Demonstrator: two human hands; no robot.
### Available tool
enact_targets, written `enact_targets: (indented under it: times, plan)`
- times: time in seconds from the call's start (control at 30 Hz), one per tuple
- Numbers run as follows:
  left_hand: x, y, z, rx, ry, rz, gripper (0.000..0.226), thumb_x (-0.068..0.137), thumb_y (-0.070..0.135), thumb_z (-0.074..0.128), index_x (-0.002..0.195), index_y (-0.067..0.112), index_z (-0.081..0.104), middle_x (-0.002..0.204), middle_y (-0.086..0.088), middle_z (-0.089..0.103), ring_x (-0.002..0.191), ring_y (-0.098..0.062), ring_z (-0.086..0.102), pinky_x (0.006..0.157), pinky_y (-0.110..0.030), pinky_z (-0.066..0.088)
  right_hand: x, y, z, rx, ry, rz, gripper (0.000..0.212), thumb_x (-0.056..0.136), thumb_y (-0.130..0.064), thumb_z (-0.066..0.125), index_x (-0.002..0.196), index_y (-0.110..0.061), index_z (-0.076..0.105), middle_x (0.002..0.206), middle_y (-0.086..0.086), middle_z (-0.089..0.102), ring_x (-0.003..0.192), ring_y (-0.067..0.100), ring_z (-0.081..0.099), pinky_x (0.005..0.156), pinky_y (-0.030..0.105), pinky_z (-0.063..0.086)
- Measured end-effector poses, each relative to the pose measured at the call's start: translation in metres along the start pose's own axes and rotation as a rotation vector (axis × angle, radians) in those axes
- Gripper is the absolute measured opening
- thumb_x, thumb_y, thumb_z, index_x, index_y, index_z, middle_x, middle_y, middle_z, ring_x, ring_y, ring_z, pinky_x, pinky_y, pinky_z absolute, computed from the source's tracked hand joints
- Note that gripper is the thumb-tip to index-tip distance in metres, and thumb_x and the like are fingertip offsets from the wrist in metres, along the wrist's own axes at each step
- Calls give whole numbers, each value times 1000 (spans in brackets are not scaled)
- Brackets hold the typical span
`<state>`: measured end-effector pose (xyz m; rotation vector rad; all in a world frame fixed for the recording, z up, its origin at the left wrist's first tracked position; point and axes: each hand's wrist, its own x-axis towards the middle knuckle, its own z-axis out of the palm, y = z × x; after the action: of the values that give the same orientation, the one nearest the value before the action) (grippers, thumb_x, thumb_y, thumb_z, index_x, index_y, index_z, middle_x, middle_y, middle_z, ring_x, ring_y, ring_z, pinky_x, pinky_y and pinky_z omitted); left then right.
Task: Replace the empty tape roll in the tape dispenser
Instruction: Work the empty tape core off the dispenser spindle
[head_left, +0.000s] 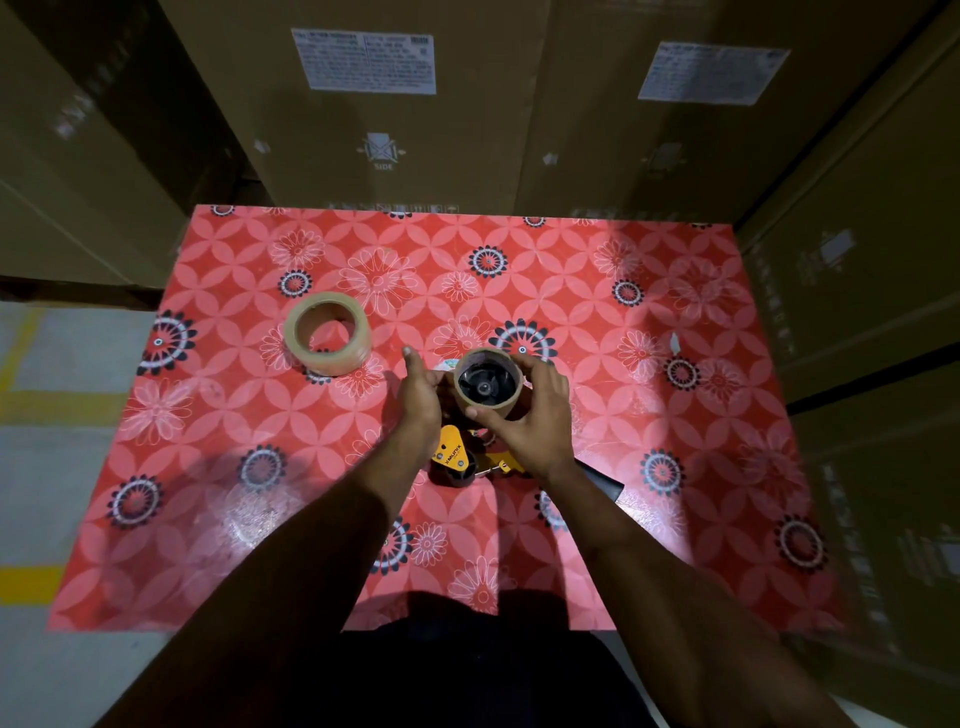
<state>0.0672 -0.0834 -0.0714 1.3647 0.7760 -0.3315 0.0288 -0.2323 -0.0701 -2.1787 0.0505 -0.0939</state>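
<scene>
A yellow and black tape dispenser (453, 453) lies on the red flowered table (675, 441), near the middle. An empty cardboard tape core (497, 405) sits on its black hub, which shows through the core's hole. My right hand (530, 415) wraps around the core, thumb in front and fingers behind. My left hand (418, 392) presses against the dispenser just left of the core. A full roll of clear tape (327, 333) lies flat on the table, up and to the left of my hands. The dispenser's black handle (602, 483) pokes out under my right wrist.
Tall cardboard boxes (395, 114) with white labels stand right behind the table and along its right side. Grey floor with yellow lines (57, 405) shows past the left edge. A small white scrap (674, 343) lies on the right part of the table.
</scene>
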Motion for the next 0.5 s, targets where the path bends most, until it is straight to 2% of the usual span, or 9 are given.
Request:
enact_targets:
  times: [0.03,0.1,0.13,0.2,0.27,0.3,0.4,0.5]
  plan:
    - [1,1,0,-23,22,1,99,95,76,14,108,-6,67,86,-17,72,72,-23,67,60,-29,47,-1,1,0,4,-11,4,90,70,-72,72,140,-21,49,128,-1,55,122,18,46,93,32,44]
    - [11,-7,-1,-6,60,-14,122,69,100,16,119,1,67,104,-20,74,86,-28,73,63,-32,52,-3,4,-1,25,-44,26,95,76,-67,71,151,-21,37,138,5,50,130,19,46,99,32,44]
    - [14,-10,-2,18,66,-24,129,61,103,17,126,2,64,105,-19,74,85,-27,74,59,-32,54,-4,5,-1,32,-57,33,94,78,-66,70,153,-21,33,140,6,47,133,19,46,102,36,46]
    - [6,-2,0,12,59,-15,115,79,92,18,131,-3,59,91,-16,74,68,-21,72,54,-29,55,-4,5,-1,18,-75,33,85,81,-63,64,150,-23,35,137,6,46,131,18,44,105,46,47]
    - [-13,12,1,2,28,-1,93,99,70,16,115,-7,66,84,-16,70,71,-23,67,71,-36,57,-2,3,-2,-24,-81,7,81,80,-62,59,149,-25,39,134,5,47,128,17,39,105,46,45]
    - [-9,8,1,15,13,3,88,103,64,15,106,-7,67,84,-16,69,75,-24,66,76,-38,55,-1,2,-2,-45,-74,-10,82,79,-64,61,149,-27,41,133,4,46,126,17,37,104,44,44]
    - [-12,7,0,-9,21,-8,78,105,59,15,90,1,66,77,-12,67,69,-22,63,62,-31,46,2,2,-1,-80,-54,-31,94,69,-76,72,147,-29,45,127,1,43,123,17,37,102,33,40]
    - [-12,7,1,-22,38,-8,83,103,64,15,91,2,69,83,-15,71,73,-24,66,64,-31,47,2,4,0,-51,-40,-21,96,68,-72,76,145,-25,46,131,0,52,123,18,40,97,28,37]
